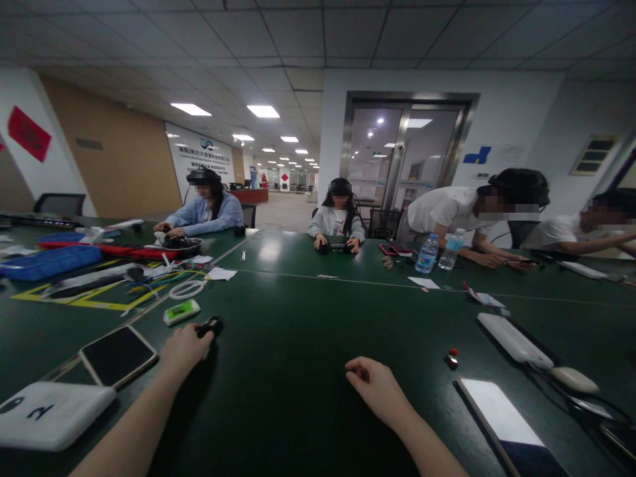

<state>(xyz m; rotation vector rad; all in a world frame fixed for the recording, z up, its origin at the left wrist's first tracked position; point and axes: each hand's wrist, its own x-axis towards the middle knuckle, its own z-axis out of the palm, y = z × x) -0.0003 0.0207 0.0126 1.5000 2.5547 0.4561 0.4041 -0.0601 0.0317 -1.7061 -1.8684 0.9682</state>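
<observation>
My left hand (185, 347) rests on the dark green table (298, 344) with its fingers closed round a small black object (211, 325) that sticks out past the knuckles. My right hand (376, 386) lies on the table further right, fingers curled loosely inward, with nothing visible in it. A dark phone (118, 354) lies just left of my left hand. A small green and white device (181, 311) sits beyond the left hand.
A white pack (50, 414) lies at the near left. A small red item (452, 358), a white power strip (514, 340), a mouse (575, 379) and a phone (507, 421) lie right. Blue trays (50, 260), cables and water bottles (427, 253) stand further off. Several people sit at the far side.
</observation>
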